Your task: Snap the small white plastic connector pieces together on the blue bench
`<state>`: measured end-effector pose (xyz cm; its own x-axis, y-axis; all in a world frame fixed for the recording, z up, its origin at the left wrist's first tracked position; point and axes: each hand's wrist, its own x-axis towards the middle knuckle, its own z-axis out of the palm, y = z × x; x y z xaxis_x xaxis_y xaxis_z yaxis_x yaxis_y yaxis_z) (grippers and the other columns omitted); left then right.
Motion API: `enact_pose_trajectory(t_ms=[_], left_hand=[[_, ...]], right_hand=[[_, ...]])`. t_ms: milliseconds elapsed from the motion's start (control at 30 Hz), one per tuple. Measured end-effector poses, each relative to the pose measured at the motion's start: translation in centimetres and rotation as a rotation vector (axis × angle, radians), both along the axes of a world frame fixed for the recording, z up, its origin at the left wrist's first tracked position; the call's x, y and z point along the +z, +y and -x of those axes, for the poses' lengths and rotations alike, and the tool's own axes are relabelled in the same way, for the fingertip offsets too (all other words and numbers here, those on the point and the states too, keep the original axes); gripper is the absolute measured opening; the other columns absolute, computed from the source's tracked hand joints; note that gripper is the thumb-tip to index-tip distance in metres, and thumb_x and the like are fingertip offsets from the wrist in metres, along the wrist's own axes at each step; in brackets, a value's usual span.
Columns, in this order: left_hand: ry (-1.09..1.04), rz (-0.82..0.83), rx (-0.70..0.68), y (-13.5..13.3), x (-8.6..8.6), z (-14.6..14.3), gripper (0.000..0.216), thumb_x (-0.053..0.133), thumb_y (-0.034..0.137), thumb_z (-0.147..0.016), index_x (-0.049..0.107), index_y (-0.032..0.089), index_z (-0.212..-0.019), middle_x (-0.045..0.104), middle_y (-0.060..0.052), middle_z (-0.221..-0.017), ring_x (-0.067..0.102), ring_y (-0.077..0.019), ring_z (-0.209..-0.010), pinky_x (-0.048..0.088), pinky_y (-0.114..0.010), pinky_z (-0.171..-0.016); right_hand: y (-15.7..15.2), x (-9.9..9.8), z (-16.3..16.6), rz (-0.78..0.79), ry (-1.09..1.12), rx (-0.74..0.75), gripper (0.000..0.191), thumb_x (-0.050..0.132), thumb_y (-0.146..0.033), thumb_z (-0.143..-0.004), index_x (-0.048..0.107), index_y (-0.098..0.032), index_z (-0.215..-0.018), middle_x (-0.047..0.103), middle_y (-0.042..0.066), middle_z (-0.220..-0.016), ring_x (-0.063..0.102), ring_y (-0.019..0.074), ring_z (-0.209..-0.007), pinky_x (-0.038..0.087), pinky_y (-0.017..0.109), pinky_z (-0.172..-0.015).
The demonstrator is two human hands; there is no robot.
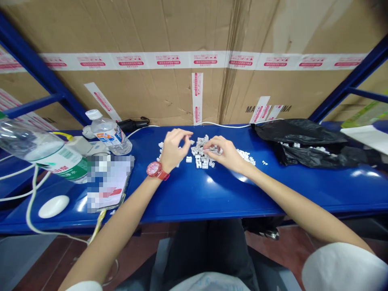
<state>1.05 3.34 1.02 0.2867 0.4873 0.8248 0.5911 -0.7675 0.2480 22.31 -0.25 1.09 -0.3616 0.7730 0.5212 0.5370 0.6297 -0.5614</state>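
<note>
A pile of small white plastic parts [202, 155] lies on the blue shelf [212, 194] in front of me. My left hand [173, 148], with a red watch on the wrist, hovers over the pile's left side, fingers curled in a pinch; whatever it holds is too small to make out. My right hand [226, 152] rests on the pile's right side, its fingers pinched on small white parts. More white parts [247, 157] trail off to the right of that hand.
Two plastic water bottles [107, 131] [42, 151] lie at the left, beside a blurred paper [107, 184], a white oval device [53, 206] and white cables. A black plastic bag [306, 141] holding more white parts sits at the right. Cardboard boxes [194, 60] form the back wall.
</note>
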Motion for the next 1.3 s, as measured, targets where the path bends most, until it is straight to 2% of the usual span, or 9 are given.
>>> enact_pose_trajectory(t_ms=[133, 300, 400, 567, 767, 867, 1067, 1233, 1300], left_hand=[[-0.039, -0.037, 0.091, 1.0, 0.4, 1.1, 0.021, 0.048, 0.012, -0.09, 0.069, 0.019, -0.092, 0.074, -0.004, -0.088, 0.067, -0.0207, -0.084, 0.048, -0.038, -0.084], [0.039, -0.052, 0.07, 0.9, 0.1, 1.1, 0.02, 0.049, 0.011, -0.089, 0.068, 0.018, -0.094, 0.074, -0.005, -0.091, 0.067, -0.022, -0.088, 0.048, -0.038, -0.083], [0.022, -0.037, -0.034, 0.1, 0.2, 0.7, 0.02, 0.05, 0.014, -0.091, 0.066, 0.016, -0.102, 0.071, -0.007, -0.094, 0.064, -0.0193, -0.085, 0.051, -0.036, -0.08], [0.046, 0.031, -0.24, -1.6, -0.1, -0.9, 0.028, 0.067, 0.028, -0.09, 0.063, 0.017, -0.115, 0.065, -0.006, -0.1, 0.059, -0.0145, -0.078, 0.054, -0.03, -0.073], [-0.078, 0.051, -0.262, -2.5, -0.6, -2.4, 0.008, 0.066, 0.02, -0.091, 0.067, 0.018, -0.099, 0.064, -0.001, -0.082, 0.056, -0.0118, -0.071, 0.049, -0.026, -0.066], [-0.132, 0.117, -0.267, -2.3, -0.4, -2.3, 0.009, 0.068, 0.023, -0.09, 0.07, 0.018, -0.097, 0.066, -0.001, -0.081, 0.054, -0.0109, -0.067, 0.047, -0.026, -0.063], [-0.232, 0.466, -0.409, -1.2, -0.8, -2.0, 0.02, 0.075, 0.035, -0.084, 0.073, 0.017, -0.093, 0.069, -0.002, -0.076, 0.06, -0.0129, -0.065, 0.049, -0.027, -0.059], [-0.141, 0.361, -0.29, -0.8, -1.1, -1.7, 0.017, 0.076, 0.034, -0.083, 0.073, 0.017, -0.088, 0.071, -0.002, -0.079, 0.056, -0.0113, -0.063, 0.047, -0.026, -0.06], [-0.067, 0.32, -0.295, -1.0, -1.1, -1.7, 0.015, 0.075, 0.032, -0.085, 0.074, 0.018, -0.088, 0.073, -0.003, -0.082, 0.057, -0.0116, -0.065, 0.048, -0.026, -0.063]], right_hand=[[0.4, -0.3, 2.4, -0.098, -0.231, 0.077, 0.014, 0.067, -0.029, -0.091, 0.07, -0.017, -0.098, 0.071, 0.01, -0.103, 0.058, 0.0248, -0.1, 0.039, 0.042, -0.097], [1.9, -0.1, 5.4, -0.062, -0.458, 0.112, 0.006, 0.07, -0.017, -0.084, 0.069, -0.013, -0.089, 0.069, 0.014, -0.096, 0.056, 0.0266, -0.096, 0.041, 0.041, -0.091], [2.3, 0.7, 4.7, 0.078, -0.195, 0.09, 0.007, 0.071, -0.013, -0.079, 0.065, -0.015, -0.083, 0.07, 0.008, -0.089, 0.058, 0.021, -0.086, 0.044, 0.037, -0.085], [0.9, 1.5, 0.9, 0.534, 0.48, 0.058, 0.027, 0.076, -0.042, -0.078, 0.066, -0.017, -0.085, 0.066, 0.001, -0.076, 0.054, 0.0116, -0.066, 0.041, 0.027, -0.061], [-0.6, 1.2, -0.1, 0.599, 0.61, 0.078, 0.034, 0.081, -0.046, -0.072, 0.067, -0.019, -0.085, 0.068, 0.0, -0.076, 0.055, 0.0108, -0.066, 0.039, 0.026, -0.059], [-0.5, 1.3, -0.2, 0.517, 0.556, 0.125, 0.036, 0.082, -0.044, -0.071, 0.068, -0.019, -0.093, 0.072, 0.003, -0.085, 0.061, 0.0138, -0.074, 0.045, 0.028, -0.066], [-0.3, 2.6, -2.6, 0.23, 0.182, 0.093, 0.02, 0.071, -0.037, -0.083, 0.066, -0.018, -0.089, 0.069, 0.003, -0.081, 0.062, 0.0147, -0.073, 0.045, 0.029, -0.066], [0.4, 3.9, -6.7, 0.279, -0.233, -0.041, 0.016, 0.076, -0.031, -0.077, 0.069, -0.019, -0.082, 0.069, 0.002, -0.071, 0.061, 0.0161, -0.064, 0.043, 0.032, -0.063], [0.4, 3.9, -6.8, 0.252, -0.233, -0.076, 0.023, 0.08, -0.036, -0.074, 0.071, -0.018, -0.087, 0.07, 0.004, -0.074, 0.061, 0.0172, -0.067, 0.043, 0.032, -0.062]])
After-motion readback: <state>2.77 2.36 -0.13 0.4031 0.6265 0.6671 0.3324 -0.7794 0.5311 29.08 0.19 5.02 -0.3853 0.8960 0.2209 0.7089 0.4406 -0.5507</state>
